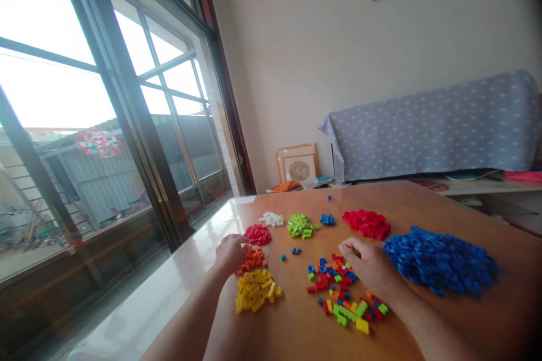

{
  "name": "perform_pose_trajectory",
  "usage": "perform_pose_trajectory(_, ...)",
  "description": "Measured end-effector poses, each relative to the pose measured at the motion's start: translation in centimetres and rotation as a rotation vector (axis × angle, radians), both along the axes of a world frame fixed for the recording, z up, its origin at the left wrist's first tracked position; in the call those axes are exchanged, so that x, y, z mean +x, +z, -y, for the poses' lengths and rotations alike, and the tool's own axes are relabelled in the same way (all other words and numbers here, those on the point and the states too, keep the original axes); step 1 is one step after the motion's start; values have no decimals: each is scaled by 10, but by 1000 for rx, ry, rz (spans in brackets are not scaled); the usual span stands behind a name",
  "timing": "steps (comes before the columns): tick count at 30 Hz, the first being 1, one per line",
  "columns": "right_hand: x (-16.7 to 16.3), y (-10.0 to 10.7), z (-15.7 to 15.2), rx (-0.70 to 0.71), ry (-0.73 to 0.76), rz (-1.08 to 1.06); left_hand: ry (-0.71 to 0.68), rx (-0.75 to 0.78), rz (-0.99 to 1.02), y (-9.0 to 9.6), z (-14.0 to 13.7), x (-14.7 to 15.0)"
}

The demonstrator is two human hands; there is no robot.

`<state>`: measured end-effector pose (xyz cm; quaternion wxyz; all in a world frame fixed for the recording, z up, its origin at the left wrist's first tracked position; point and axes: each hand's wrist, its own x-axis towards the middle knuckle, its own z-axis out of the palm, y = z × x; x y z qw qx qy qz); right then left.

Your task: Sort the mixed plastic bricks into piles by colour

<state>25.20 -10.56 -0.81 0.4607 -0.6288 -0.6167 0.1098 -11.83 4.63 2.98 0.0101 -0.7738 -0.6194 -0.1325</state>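
My left hand (pixel 231 252) is over the pile of orange toy bricks (pixel 255 259), its fingers bent together at the pile's edge; what they hold, if anything, is hidden. Just nearer lies a heap of yellow bricks (pixel 254 291), and just beyond are pinkish-red bricks (pixel 257 234). My right hand (pixel 365 258) hovers at the far right edge of a loose mix of coloured bricks (pixel 334 279). Its fingers are curled closed, and I cannot make out anything in them. A large heap of blue round pieces (pixel 440 262) sits to the right of that hand.
Farther back on the wooden table (pixel 288 310) are white bricks (pixel 271 219), lime green bricks (pixel 300 225), a small blue group (pixel 327 219) and red bricks (pixel 366 223). A few small blue pieces (pixel 296 251) lie mid-table. Large windows (pixel 169 107) stand at left.
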Motion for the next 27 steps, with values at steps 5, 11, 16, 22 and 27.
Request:
perform_pose_trajectory(5,2,-3,-2,7,-11,35,-158,-42,-9,0,-2,16)
perform_pose_trajectory(11,5,-4,-3,11,-11,31,-232,-92,-60,-3,-2,33)
perform_pose_trajectory(16,5,-1,-2,23,-22,38,-244,-125,-83,1,1,40)
perform_pose_trajectory(22,5,5,1,19,-22,29,-206,-75,-148,6,4,35)
perform_pose_trajectory(27,5,7,2,20,-15,21,-199,-52,-133,3,3,32)
